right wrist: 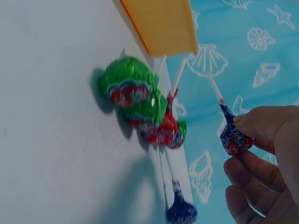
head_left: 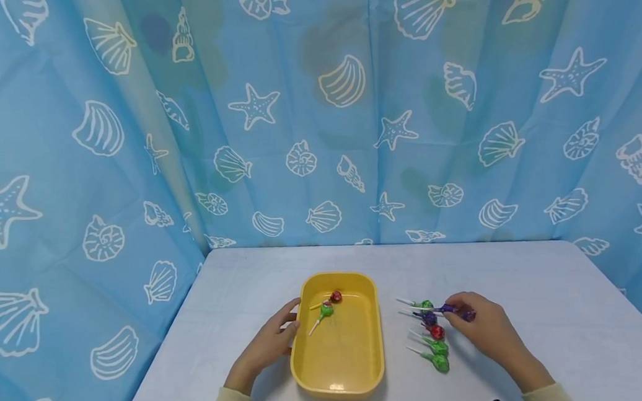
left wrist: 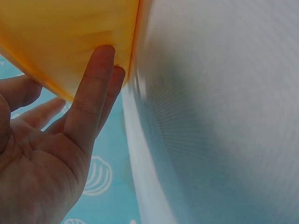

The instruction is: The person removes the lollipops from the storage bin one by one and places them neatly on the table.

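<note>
Setting: You are at a pale table (head_left: 528, 285) closed in by a blue curtain (head_left: 314, 101) printed with shells and starfish.
Right grip: Your right hand (head_left: 489, 328) pinches a purple lollipop (head_left: 465, 314) by its wrapped head between thumb and fingertips (right wrist: 250, 122), lifted just off the table, its white stick pointing toward the tray.
Left grip: Your left hand (head_left: 269, 344) lies flat with straight fingers (left wrist: 93, 93) against the outer left wall of the yellow tray (head_left: 360, 359); it clasps nothing, only steadies the tray.
Where things are: The tray sits between your hands. Inside it, near the far end, lie a red lollipop (head_left: 336, 296) and a green lollipop (head_left: 325, 311).
Nearby: Just right of the tray is a loose cluster of lollipops (head_left: 432, 335) in green, red and purple, sticks aimed at the tray, heads close together or touching.
In the way: Nothing stands between the held lollipop and the tray except the tray's right wall. The cluster lies under and beside your fingers.
Risk: The pinch is on a slick wrapper, so I judge the lollipop could slip if you loosen your thumb. Its stick could catch on the tray wall. A low sweep could scatter the cluster. A firm push from your left hand could slide the tray toward it.
</note>
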`<state>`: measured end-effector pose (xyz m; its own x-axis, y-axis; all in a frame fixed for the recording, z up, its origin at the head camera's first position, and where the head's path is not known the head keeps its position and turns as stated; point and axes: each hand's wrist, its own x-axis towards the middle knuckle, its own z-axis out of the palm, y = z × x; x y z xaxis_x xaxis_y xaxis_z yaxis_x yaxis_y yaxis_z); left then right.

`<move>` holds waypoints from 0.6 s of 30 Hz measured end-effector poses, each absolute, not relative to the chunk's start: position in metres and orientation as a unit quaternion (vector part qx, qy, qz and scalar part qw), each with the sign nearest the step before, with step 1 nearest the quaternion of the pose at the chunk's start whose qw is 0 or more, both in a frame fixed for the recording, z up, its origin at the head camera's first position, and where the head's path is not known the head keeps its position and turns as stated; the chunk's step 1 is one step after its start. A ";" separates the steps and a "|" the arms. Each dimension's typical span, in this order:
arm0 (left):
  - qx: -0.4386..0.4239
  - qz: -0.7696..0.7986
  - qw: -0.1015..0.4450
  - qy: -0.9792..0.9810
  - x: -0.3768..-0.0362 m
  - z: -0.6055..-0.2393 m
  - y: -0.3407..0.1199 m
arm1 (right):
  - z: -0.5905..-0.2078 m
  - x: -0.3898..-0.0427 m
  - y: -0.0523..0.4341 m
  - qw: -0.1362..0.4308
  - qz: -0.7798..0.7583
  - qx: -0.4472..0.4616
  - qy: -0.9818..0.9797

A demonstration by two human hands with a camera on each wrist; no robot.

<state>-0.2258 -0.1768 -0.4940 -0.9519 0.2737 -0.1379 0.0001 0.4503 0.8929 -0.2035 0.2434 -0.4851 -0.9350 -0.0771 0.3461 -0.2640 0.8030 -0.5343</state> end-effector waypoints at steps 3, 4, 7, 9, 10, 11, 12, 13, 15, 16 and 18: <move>0.084 0.519 0.132 0.840 -0.226 -0.493 -0.177 | -0.489 -0.201 0.250 0.155 0.301 0.080 -0.938; 0.084 0.518 0.132 0.841 -0.226 -0.493 -0.177 | -0.490 -0.200 0.251 0.155 0.300 0.077 -0.938; 0.087 0.517 0.131 0.842 -0.226 -0.491 -0.176 | -0.494 -0.198 0.256 0.150 0.297 0.068 -0.940; 0.086 0.516 0.130 0.842 -0.225 -0.491 -0.176 | -0.497 -0.198 0.259 0.148 0.292 0.061 -0.943; 0.083 0.516 0.131 0.842 -0.225 -0.491 -0.176 | -0.499 -0.198 0.261 0.146 0.292 0.059 -0.943; 0.084 0.516 0.130 0.842 -0.225 -0.490 -0.176 | -0.500 -0.198 0.262 0.144 0.291 0.055 -0.944; 0.081 0.517 0.130 0.842 -0.225 -0.490 -0.176 | -0.501 -0.197 0.264 0.143 0.292 0.053 -0.944; 0.081 0.517 0.130 0.842 -0.224 -0.491 -0.176 | -0.502 -0.197 0.265 0.140 0.292 0.049 -0.945; 0.081 0.516 0.130 0.843 -0.224 -0.491 -0.176 | -0.503 -0.196 0.268 0.126 0.297 0.043 -0.945; 0.080 0.516 0.129 0.843 -0.224 -0.492 -0.176 | -0.503 -0.195 0.270 0.119 0.300 0.039 -0.946; 0.078 0.515 0.129 0.844 -0.224 -0.493 -0.176 | -0.502 -0.194 0.272 0.105 0.302 0.033 -0.947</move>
